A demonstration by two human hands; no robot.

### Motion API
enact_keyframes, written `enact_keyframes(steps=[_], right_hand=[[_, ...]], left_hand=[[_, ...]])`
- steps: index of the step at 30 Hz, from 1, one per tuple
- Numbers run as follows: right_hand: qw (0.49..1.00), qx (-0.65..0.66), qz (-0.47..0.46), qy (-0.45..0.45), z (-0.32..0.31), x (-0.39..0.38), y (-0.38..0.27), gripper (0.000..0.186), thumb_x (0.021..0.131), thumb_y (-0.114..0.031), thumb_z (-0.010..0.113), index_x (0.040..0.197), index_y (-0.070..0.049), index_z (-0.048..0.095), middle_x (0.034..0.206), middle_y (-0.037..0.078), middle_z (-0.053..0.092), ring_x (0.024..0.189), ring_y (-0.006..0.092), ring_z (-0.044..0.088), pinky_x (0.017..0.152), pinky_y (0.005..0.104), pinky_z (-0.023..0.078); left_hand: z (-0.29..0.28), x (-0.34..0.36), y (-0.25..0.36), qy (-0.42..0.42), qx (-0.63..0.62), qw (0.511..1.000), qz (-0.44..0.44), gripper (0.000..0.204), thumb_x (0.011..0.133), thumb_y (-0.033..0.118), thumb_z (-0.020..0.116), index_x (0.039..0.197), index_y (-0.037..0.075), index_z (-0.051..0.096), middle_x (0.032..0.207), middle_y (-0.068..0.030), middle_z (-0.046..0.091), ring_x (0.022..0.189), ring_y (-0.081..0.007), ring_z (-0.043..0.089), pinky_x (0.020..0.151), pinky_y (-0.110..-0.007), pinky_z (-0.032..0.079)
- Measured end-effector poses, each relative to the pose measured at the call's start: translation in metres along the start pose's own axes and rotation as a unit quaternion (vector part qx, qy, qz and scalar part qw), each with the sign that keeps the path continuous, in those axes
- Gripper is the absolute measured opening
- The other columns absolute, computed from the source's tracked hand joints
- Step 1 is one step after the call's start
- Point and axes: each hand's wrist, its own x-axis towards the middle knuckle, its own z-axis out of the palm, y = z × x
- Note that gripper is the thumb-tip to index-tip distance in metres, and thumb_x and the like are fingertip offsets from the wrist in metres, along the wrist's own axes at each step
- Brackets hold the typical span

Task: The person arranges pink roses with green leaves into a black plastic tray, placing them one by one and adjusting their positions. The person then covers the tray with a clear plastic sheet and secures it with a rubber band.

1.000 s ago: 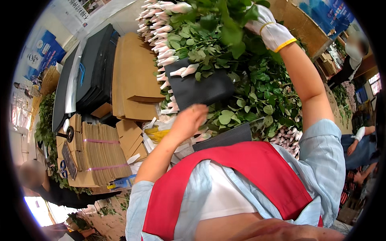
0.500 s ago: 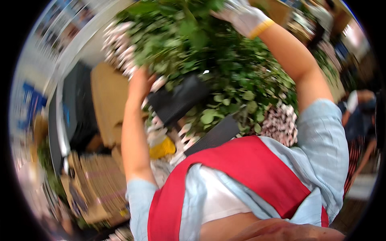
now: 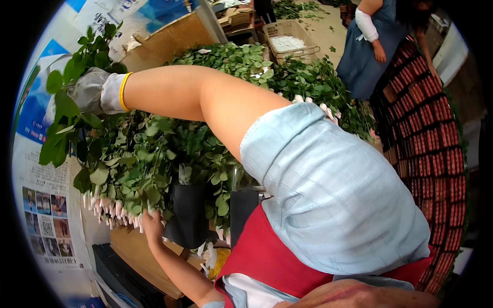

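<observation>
At the left, my right hand [image 3: 92, 91], in a grey-white glove with a yellow cuff, closes round a leafy rose stem [image 3: 64, 105]. My right arm stretches across the pile to reach there. Below it, my bare left hand [image 3: 152, 226] is among pale, white-sleeved rose buds [image 3: 118, 209], its fingers closed at one of them. The buds line the near edge of a thick heap of leafy roses [image 3: 149, 149]. Two black ribbed sheets, one [image 3: 187, 215] beside my left hand and another [image 3: 244, 205] nearer my chest, hang over the heap's front edge.
Cardboard [image 3: 138, 256] and black flat panels [image 3: 120, 280] stand below the heap. Printed sheets cover the left wall [image 3: 46, 215]. Beyond lie more leafy bunches [image 3: 318, 82] and a beige crate [image 3: 292, 43]. A person [image 3: 367, 46] stands at the right by racks of red bundles [image 3: 426, 149].
My view has turned. My gloved right hand has swung from the upper right across to the far left with leafy stems. My left hand remains at the buds along the heap's edge.
</observation>
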Motion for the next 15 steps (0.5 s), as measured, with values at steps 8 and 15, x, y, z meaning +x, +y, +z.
enact_keyframes(steps=[8, 15], right_hand=[[0.987, -0.128, -0.056, 0.081, 0.039, -0.095, 0.049, 0.016, 0.083, -0.024, 0.06, 0.086, -0.023, 0.075, 0.097, 0.0, 0.072, 0.092, 0.0238, 0.069, 0.074, 0.0387, 0.055], [0.98, -0.17, -0.02, 0.098, -0.005, -0.111, 0.078, 0.017, 0.083, -0.025, 0.058, 0.085, -0.019, 0.074, 0.094, 0.002, 0.073, 0.089, 0.0255, 0.07, 0.073, 0.04, 0.055]], left_hand=[[0.008, 0.009, -0.046, -0.039, -0.22, 0.974, -0.04, 0.05, 0.097, 0.028, 0.064, 0.137, 0.005, 0.045, 0.074, -0.0012, 0.05, 0.053, -0.0093, 0.045, 0.045, -0.027, 0.034], [-0.008, 0.006, -0.033, 0.083, -0.172, 0.982, -0.004, 0.044, 0.097, 0.022, 0.064, 0.134, 0.003, 0.05, 0.105, -0.0062, 0.059, 0.065, -0.0099, 0.053, 0.053, -0.025, 0.043]])
